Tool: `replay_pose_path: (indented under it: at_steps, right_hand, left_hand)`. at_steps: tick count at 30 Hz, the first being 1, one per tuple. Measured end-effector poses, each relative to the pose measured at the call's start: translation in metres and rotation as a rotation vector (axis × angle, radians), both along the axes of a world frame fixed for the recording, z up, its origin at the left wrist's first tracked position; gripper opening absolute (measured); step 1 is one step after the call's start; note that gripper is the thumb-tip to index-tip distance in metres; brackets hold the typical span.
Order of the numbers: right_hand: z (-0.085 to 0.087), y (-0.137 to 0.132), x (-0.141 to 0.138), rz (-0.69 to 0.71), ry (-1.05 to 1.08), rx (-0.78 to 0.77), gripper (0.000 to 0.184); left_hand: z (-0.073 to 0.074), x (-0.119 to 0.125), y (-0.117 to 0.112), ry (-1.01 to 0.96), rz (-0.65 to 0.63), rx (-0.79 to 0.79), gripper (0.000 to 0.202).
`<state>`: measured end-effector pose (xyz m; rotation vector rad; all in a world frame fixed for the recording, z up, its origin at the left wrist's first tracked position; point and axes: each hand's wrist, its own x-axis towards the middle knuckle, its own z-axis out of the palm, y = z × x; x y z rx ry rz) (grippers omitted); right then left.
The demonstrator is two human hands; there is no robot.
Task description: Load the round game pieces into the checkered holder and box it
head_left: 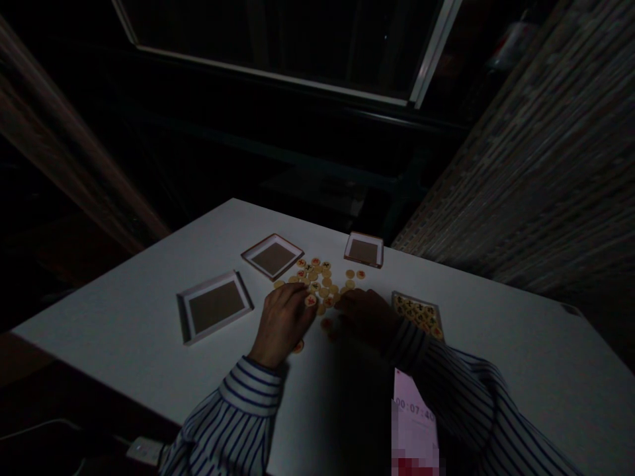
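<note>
Round Chinese chess pieces (324, 292), pale with red or black characters, lie in a loose heap mid-table. At the heap's near left is my left hand (284, 318), its fingers closed round one red-marked Chinese chess piece (310, 301). My right hand (370, 316) reaches in from the right, deep in shadow. Its fingers look curled together at the heap's right edge, and what they hold, if anything, is hidden. A red-marked piece (298, 346) lies beside my left wrist. Right of my right hand, a shallow box (415, 295) contains rows of pieces, partly covered by my sleeve.
Three shallow trays stand on the white table (149, 291): one at left (184, 325), one behind the heap (251, 262), one at the back right (364, 263). A phone (414, 423) showing a timer lies under my right forearm. A power strip (145, 451) sits below the table's left edge.
</note>
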<state>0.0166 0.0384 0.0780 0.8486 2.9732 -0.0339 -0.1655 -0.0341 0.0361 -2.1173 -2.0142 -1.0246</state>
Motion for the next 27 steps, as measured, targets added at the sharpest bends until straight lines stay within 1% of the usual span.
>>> replay_pose_path:
  at_steps: [5,8,14,20,23,27]
  right_hand:
    - [0.001,-0.001,0.009,-0.026,0.005,0.026,0.022]
    - [0.007,-0.003,0.014,-0.033,0.020,0.040,0.022]
    - [0.017,-0.008,0.031,-0.092,0.065,0.033,0.023]
    - [0.016,-0.007,0.052,-0.089,0.190,0.048,0.025]
    - [0.013,-0.004,0.062,-0.116,0.205,0.071,0.025]
    - [0.010,0.000,0.074,-0.132,0.232,0.074,0.028]
  left_hand:
    - [0.002,0.002,0.000,-0.052,-0.015,0.030,0.025]
    - [0.003,0.003,-0.001,-0.073,-0.008,0.064,0.024]
    - [0.010,0.010,-0.005,-0.077,-0.033,0.063,0.025]
    - [0.014,0.021,-0.004,-0.087,-0.071,0.064,0.023]
    - [0.016,0.028,-0.003,-0.104,-0.103,0.070,0.022]
    - [0.019,0.037,-0.002,-0.117,-0.128,0.033,0.020]
